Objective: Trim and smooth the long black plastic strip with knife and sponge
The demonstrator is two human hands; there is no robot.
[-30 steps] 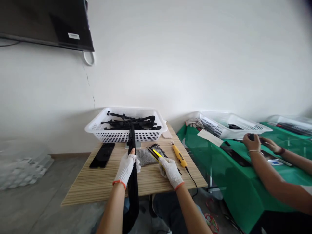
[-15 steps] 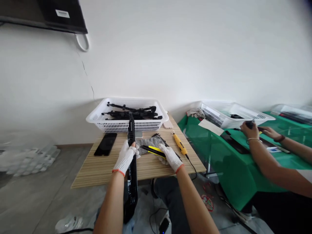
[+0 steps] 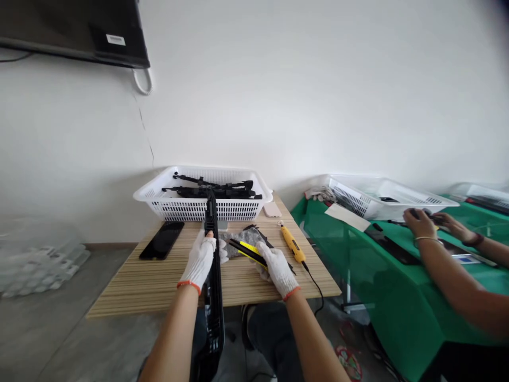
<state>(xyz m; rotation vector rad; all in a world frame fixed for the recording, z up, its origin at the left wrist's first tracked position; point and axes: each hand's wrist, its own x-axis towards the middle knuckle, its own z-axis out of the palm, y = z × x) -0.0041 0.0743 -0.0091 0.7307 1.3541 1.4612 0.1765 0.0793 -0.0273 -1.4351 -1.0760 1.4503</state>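
My left hand (image 3: pixel 199 260), in a white knitted glove with an orange cuff, is closed around a long black plastic trim part (image 3: pixel 213 281). That part stands lengthwise, its far end near the basket and its near end over my lap. In my gloved right hand (image 3: pixel 276 266) is a slim yellow-and-black utility knife (image 3: pixel 249 250), its dark tip pointing left toward the part, apart from it. Beneath the knife lies a grey cloth (image 3: pixel 234 245) on the wooden table (image 3: pixel 159 281), with thin black pieces (image 3: pixel 264 236) beside it.
A white basket (image 3: pixel 199 211) with several black parts (image 3: pixel 214 188) stands at the back. A black phone (image 3: pixel 161 241), a pale phone (image 3: pixel 272 210) and a yellow corded tool (image 3: pixel 293 244) lie around. To the right, a co-worker's hands (image 3: pixel 421 224) work at a green-covered table (image 3: pixel 389 286).
The view has tilted up and shifted slightly. Both hands keep their holds; the knife's tip sits a little farther from the black part.
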